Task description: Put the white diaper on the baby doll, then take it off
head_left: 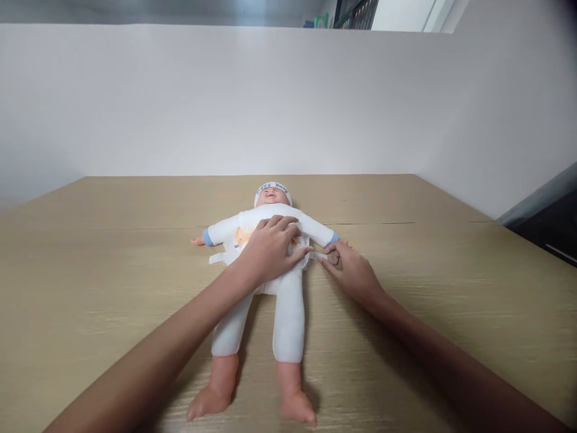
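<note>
A baby doll in a white suit with blue cuffs and a lettered headband lies on its back, feet toward me. Around its waist is a white diaper, partly covered by my left hand. My left hand lies over the doll's belly with its fingers stretched out. At the doll's side, my right hand pinches the end of a diaper tab, pulled out sideways next to the doll's cuff. The opposite diaper tab sticks out loose on the left.
The doll lies on a wood-grain table. A pale wall rises behind the table's far edge. At the right edge of view stands a dark object, cut off by the frame.
</note>
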A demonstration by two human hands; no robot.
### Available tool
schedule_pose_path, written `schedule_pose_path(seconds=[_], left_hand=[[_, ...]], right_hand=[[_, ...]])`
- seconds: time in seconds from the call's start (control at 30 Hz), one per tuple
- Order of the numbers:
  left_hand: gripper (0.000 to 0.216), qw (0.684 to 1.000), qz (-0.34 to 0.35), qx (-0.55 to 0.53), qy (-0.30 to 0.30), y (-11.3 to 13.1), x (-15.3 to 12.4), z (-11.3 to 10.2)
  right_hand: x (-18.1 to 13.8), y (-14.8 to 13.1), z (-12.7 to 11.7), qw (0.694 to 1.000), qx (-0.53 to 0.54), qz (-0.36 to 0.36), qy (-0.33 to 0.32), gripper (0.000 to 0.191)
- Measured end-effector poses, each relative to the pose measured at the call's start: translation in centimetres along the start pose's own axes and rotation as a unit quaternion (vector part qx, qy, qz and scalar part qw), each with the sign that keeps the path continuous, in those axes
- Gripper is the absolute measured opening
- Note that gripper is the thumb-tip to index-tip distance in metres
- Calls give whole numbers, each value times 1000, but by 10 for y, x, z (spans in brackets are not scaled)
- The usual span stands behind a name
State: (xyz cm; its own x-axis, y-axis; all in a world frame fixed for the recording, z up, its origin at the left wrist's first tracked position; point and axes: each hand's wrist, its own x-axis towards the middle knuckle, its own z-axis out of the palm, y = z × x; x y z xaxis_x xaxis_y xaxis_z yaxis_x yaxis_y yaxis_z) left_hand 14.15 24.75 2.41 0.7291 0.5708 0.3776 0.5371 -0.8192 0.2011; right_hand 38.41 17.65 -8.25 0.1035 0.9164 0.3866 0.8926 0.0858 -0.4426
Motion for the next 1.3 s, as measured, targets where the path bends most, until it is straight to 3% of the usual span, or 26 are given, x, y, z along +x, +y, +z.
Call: schedule_pose_path(seconds=[0.13,0.3,0.53,0.73,0.93,1.1,1.2,1.3], left_hand=[[41,999,-41,27,-16,-9,3,10],[41,996,-68,55,-27,-8,6,7],[43,994,-88,69,-18,-1,6,10],[43,995,-81,62,-8,-2,5,13],[59,995,-89,40,-13,-1,5,12],[73,996,-91,14,-18,-5,2,13],[77,996,-84,-6,-19,-10,0,14],[81,996,-76,-34,-29,-15,0,10]], right_hand=[[9,-1,-1,992,63,103,-31,30],[18,-1,-4,972,138,172,-76,32],[29,-12,-18,945,275,144,-104,46],[57,-51,-21,905,371,150,-145,36],[77,-85,6,906,378,117,-148,27],[56,-85,6,916,377,96,-100,25],[35,-83,1,950,311,-21,-3,19],[20,-80,2,948,284,-141,43,25]])
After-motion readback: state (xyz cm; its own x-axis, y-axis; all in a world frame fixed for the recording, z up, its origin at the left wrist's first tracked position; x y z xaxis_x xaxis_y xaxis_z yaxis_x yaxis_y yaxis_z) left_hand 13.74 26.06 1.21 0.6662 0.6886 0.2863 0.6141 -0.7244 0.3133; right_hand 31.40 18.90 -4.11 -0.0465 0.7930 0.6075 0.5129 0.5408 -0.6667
